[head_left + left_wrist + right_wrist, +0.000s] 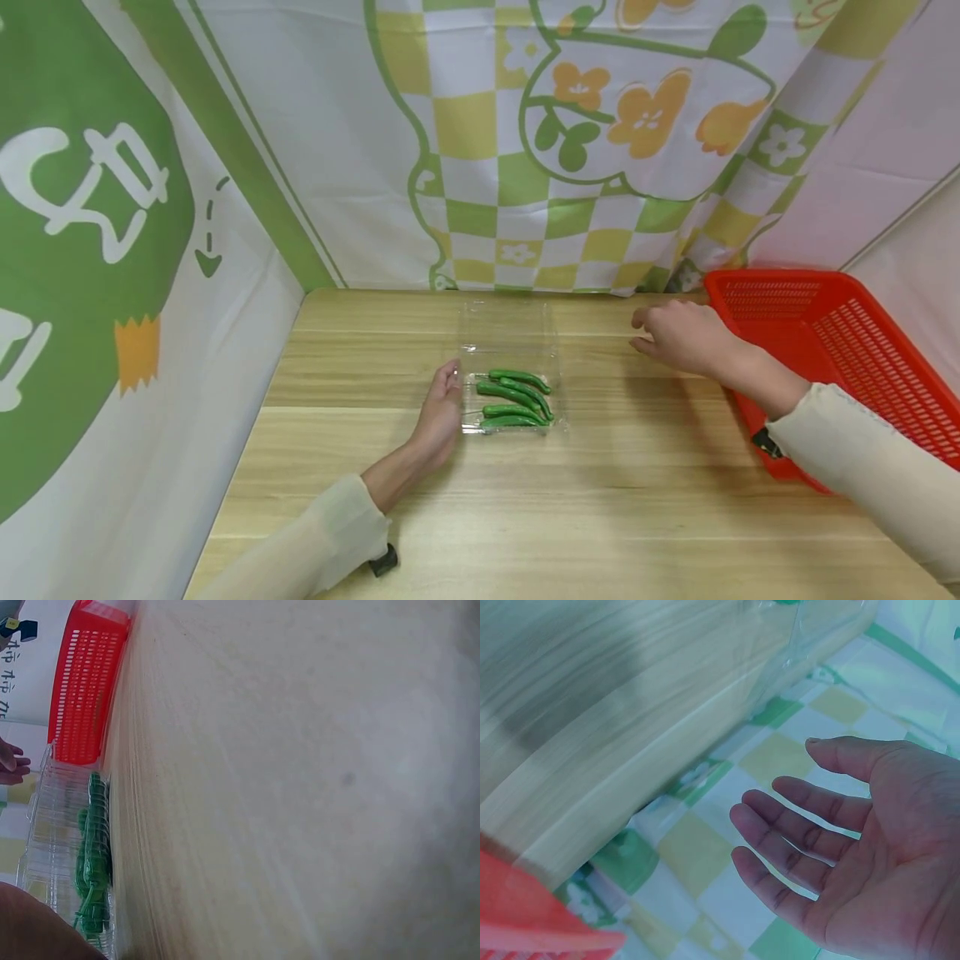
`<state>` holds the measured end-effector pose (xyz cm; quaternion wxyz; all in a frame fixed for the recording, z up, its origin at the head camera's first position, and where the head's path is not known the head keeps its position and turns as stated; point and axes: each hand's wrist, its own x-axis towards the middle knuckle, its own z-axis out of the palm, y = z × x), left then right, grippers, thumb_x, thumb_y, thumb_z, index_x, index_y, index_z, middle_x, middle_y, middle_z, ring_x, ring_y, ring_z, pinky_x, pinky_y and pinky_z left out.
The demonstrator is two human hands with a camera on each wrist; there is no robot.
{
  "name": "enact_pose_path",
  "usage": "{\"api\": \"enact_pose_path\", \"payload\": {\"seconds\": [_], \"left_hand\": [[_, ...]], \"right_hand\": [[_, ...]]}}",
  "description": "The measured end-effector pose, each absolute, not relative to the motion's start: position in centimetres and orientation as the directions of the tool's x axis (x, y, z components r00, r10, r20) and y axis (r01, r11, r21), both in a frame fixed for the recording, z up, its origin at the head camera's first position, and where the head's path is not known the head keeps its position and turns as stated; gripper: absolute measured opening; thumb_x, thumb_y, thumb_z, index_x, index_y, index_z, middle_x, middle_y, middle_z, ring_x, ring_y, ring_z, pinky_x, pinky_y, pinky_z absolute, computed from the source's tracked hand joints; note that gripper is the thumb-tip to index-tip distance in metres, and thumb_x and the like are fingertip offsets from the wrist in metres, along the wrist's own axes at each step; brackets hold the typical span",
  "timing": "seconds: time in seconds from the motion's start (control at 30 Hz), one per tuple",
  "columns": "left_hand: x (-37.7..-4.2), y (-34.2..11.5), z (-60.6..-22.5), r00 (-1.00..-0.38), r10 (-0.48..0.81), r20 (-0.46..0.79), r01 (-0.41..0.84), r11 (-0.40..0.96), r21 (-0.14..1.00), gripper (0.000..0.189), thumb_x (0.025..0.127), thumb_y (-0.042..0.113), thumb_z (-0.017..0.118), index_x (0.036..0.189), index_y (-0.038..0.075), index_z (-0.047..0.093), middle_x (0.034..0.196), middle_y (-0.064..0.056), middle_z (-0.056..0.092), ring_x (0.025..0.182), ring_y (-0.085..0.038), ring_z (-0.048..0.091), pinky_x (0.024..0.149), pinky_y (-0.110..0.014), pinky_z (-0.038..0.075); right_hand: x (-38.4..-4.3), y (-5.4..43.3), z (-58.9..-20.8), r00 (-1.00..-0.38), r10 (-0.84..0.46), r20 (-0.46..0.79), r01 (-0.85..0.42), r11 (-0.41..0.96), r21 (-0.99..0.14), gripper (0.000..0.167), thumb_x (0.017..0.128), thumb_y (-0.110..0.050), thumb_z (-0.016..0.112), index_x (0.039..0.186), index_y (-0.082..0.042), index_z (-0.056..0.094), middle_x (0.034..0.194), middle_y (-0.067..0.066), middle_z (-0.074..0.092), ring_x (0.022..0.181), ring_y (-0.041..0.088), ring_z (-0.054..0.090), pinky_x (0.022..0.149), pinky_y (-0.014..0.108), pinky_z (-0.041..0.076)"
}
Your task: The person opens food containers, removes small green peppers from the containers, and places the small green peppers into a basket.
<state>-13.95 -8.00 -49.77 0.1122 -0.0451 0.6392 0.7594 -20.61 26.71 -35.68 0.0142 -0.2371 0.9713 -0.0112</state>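
A clear plastic clamshell box [510, 327] lies on the wooden table with its lid folded back. Several green chili peppers [512, 392] lie side by side in its base. My left hand [437, 421] rests against the box's left side, fingers stretched forward along the edge. Only a blurred part of that hand shows in the left wrist view, beside the box and peppers. Between the box and the red basket, my right hand [682, 333] hovers above the table. Its palm and loosely bent fingers [780, 832] hold nothing.
The red perforated plastic basket [780, 279] stands at the right, partly under my right forearm. Wooden tabletop [600, 500] stretches in front of the box. A checked, flowered curtain [525, 208] hangs behind the table, and a white and green sheet [232, 333] hangs at the left.
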Motion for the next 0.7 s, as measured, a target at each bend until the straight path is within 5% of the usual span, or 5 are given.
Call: {"api": "enact_pose_path", "payload": {"seconds": [0.27, 0.7], "left_hand": [[-14.1, -7.9, -49.9, -0.97, 0.112, -0.217, -0.233, -0.162, 0.959, 0.055, 0.114, 0.008, 0.026, 0.167, 0.003, 0.013, 0.177, -0.02, 0.003, 0.163, -0.038, 0.002, 0.134, -0.052, 0.003], [-14.0, -7.8, -49.8, -0.97, 0.102, -0.222, -0.235, -0.145, 0.961, 0.055, 0.114, 0.009, 0.026, 0.167, 0.003, 0.014, 0.176, -0.023, 0.007, 0.163, -0.041, 0.006, 0.133, -0.056, 0.005]], "right_hand": [[-20.0, 24.3, -36.3, -0.861, -0.507, -0.042, -0.507, 0.862, 0.003, 0.025, 0.094, -0.024, 0.079, 0.113, -0.008, 0.077, 0.104, 0.009, 0.076, 0.074, 0.033, 0.071, 0.049, 0.05, 0.056], [-19.2, 20.8, -37.0, -0.811, -0.58, -0.078, -0.583, 0.813, 0.01, 0.026, 0.095, -0.024, 0.08, 0.115, -0.007, 0.077, 0.104, 0.008, 0.073, 0.081, 0.032, 0.073, 0.059, 0.047, 0.062]]}}
